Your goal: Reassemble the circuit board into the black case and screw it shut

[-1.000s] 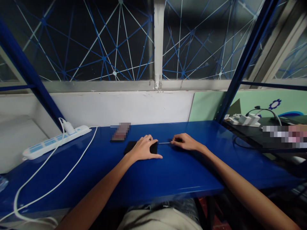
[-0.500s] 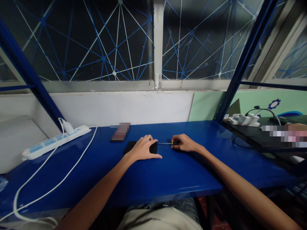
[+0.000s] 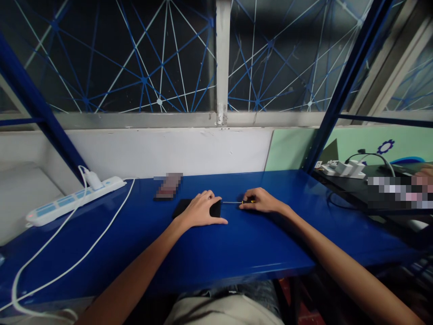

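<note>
Change is slight: the fingers of the right hand (image 3: 262,201) are drawn back a little along the screwdriver (image 3: 232,202), so a yellow band of its handle is now bared, while the tip is kept at the same spot. The tool is judged to be worked in place rather than moved. It is pinched by that hand, its long axis level across the worktop (image 3: 237,243), tip pointed left at the right edge of the phone (image 3: 215,209), which is pressed flat mid-worktop under the spread left hand (image 3: 203,211).
</note>
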### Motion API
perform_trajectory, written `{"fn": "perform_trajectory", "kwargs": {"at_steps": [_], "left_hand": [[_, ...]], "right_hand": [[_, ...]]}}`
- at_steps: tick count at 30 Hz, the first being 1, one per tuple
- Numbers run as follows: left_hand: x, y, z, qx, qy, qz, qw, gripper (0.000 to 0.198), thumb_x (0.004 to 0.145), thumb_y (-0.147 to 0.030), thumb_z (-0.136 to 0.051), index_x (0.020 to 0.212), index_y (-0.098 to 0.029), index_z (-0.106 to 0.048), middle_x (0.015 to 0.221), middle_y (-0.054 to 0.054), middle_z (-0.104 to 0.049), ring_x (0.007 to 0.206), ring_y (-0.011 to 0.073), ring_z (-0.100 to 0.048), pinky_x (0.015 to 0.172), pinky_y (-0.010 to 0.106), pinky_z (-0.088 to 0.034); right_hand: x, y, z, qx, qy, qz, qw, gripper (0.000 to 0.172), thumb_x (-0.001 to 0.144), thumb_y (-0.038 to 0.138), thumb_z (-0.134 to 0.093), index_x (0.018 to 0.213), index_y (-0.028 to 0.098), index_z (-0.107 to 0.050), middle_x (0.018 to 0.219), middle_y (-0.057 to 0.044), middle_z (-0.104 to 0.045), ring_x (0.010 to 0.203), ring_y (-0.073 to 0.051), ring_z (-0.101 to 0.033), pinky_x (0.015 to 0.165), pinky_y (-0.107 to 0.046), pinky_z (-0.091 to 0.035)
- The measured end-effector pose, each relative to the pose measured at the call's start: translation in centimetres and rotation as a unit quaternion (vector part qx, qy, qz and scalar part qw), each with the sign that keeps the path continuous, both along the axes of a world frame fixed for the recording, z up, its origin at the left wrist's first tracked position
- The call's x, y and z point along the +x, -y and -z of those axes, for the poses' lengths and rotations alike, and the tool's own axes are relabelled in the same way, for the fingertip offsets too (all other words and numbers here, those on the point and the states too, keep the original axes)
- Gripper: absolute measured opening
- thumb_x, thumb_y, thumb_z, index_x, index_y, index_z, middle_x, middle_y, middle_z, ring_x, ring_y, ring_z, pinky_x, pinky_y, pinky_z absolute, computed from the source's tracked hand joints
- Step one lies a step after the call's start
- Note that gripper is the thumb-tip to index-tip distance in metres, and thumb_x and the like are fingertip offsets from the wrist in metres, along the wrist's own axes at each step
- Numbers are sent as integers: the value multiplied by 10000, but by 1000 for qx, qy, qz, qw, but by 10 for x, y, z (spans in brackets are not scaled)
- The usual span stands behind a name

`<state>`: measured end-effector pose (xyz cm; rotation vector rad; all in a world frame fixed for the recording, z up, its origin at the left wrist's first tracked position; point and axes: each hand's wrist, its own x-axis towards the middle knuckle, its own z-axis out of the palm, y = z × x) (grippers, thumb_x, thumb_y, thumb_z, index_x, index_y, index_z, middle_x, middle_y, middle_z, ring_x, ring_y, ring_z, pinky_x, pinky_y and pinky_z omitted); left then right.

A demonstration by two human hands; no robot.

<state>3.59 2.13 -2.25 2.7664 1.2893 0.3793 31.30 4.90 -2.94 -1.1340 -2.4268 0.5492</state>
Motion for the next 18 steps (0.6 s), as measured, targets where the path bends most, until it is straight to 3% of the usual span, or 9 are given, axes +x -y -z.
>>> {"fn": "perform_trajectory", "kwargs": {"at_steps": [6, 10, 14, 18], "left_hand": [[1, 0, -1, -3, -10, -5, 1000, 918, 693, -846, -488, 1354, -208, -516, 1213, 138, -520, 1074, 339, -499, 848, 423, -434], [1, 0, -1, -1, -10, -3, 1000, 918, 692, -847, -488, 1354, -212, -515, 1194, 130, -526, 1061, 330, -506, 857, 419, -431], [0, -1, 1, 6, -6, -1, 1000, 911, 694, -846, -489, 1344, -208, -523, 1180, 124, -530, 1043, 319, -511, 864, 419, -427], [0, -1, 2, 5, -5, 2, 1000, 909, 699, -840, -494, 1344, -200, -524, 1176, 125, -534, 1044, 319, -512, 871, 425, -425]], "right_hand": [[-4, 2, 3, 10, 8, 25, 1000, 304, 764, 453, -694, 757, 188, -546, 628, 37, -529, 576, -113, -442, 549, -232, -277], [-7, 6, 1, 11, 20, 27, 999, 288, 760, 427, -701, 796, 191, -542, 638, 37, -542, 567, -110, -448, 547, -229, -274], [-9, 10, -4, 11, 11, 30, 999, 310, 849, 500, -584, 845, 190, -580, 617, 24, -559, 546, -116, -460, 539, -236, -270], [-8, 10, -6, 16, 8, 38, 999, 318, 919, 453, -480, 836, 179, -618, 628, 5, -583, 548, -118, -472, 540, -242, -275]]}}
